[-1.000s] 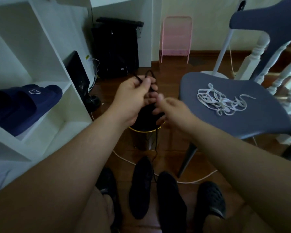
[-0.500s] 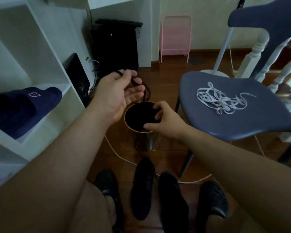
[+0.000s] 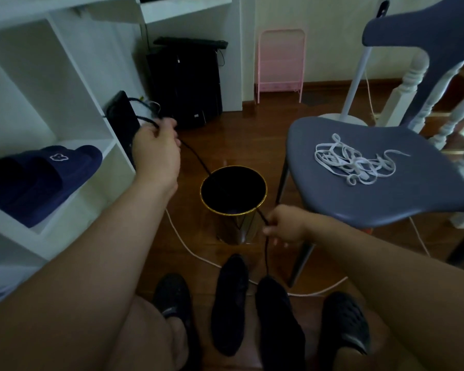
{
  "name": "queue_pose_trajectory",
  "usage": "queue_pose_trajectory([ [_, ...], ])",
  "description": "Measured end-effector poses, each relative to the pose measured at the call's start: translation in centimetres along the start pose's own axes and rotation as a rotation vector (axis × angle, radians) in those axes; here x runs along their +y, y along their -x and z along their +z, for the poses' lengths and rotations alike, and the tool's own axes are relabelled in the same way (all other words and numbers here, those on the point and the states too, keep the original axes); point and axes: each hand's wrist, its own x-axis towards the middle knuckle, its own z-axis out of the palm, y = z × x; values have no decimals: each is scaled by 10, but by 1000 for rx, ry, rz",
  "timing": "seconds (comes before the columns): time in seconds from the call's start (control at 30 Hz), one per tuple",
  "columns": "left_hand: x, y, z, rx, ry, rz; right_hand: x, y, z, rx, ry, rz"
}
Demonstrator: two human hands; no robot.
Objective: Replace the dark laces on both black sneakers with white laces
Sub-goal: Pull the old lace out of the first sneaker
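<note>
Left hand [image 3: 156, 151] is pinching the dark lace [image 3: 196, 156], thin round cord, up near the white shelf [image 3: 65, 108]. Right hand [image 3: 285, 223] is gripping the same lace lower down, fingers curled round it. The lace is crossing the gold-rimmed cylindrical bin [image 3: 233, 202] and running down to the right sneaker [image 3: 277, 325]; the left sneaker [image 3: 229, 303] is lying beside it, matte black. White laces [image 3: 354, 163], flat tape, are lying tangled on the smooth grey-blue chair seat [image 3: 386, 194]. Navy slides [image 3: 40, 178] are showing a small white flower-shaped logo.

Dim room, soft daylight on the far wall; the floor [image 3: 252, 135] shows faint glare, edges bend, near arms look soft.
</note>
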Motion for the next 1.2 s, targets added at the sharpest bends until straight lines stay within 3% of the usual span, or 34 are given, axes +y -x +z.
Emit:
queue_pose_trajectory([
  [0.13,-20,18,16,-504,-325,-173,-53,24,-47,168,-508,-275],
  [0.3,-13,61,45,-760,-174,-155,-100,69,-93,364,-805,-547],
  [0.47,11,78,43,-840,157,-305,-83,52,-102,641,-955,-435],
  [0.6,17,83,36,-914,98,-197,-64,26,-92,746,-1055,-286],
  [0.67,22,82,36,-864,140,-167,-61,17,-74,569,-1138,-238],
  [0.8,25,65,37,-609,141,-167,-69,12,-22,-60,-1154,-270],
  [0.87,21,47,34,-416,-104,-85,-74,20,-14,-293,-1004,-199],
  [0.9,18,37,29,-342,-296,-22,-76,26,-17,-331,-884,-196],
  [0.97,12,18,17,-315,-623,13,-81,39,-29,-193,-581,-264],
  [1.07,4,8,0,-611,-726,-229,-82,49,-52,235,-324,-424],
  [1.13,1,18,-4,-902,-770,-339,-75,48,-62,404,-427,-445],
  [1.2,-2,31,-1,-1066,-699,-338,-68,41,-66,403,-641,-430],
])
